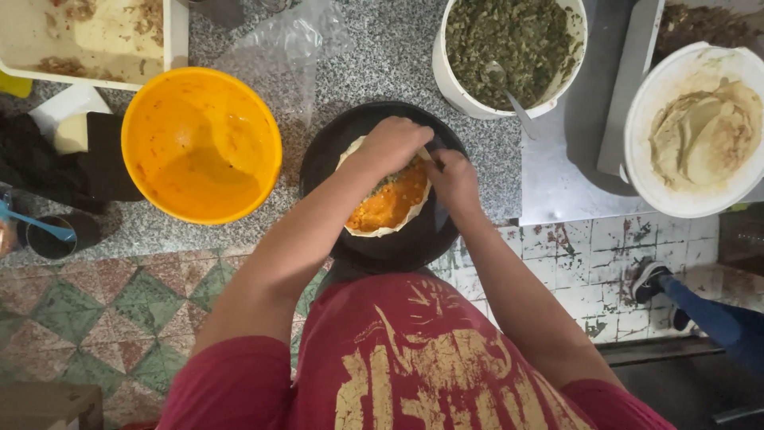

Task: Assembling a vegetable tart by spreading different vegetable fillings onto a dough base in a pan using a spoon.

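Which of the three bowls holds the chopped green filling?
The white bucket-like bowl at top centre, with a spoon; the orange one is nearly empty, the other holds flatbreads.

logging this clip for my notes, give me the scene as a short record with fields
surface: speckled stone counter
left hand: on the far edge of a round flatbread, folding it
right hand: on the flatbread's right edge
filling: orange spread with some greens on the flatbread
under it: black pan
left of pan: orange bowl, smeared inside
behind pan: white tub of chopped greens with a spoon
right: white bowl of stacked flatbreads
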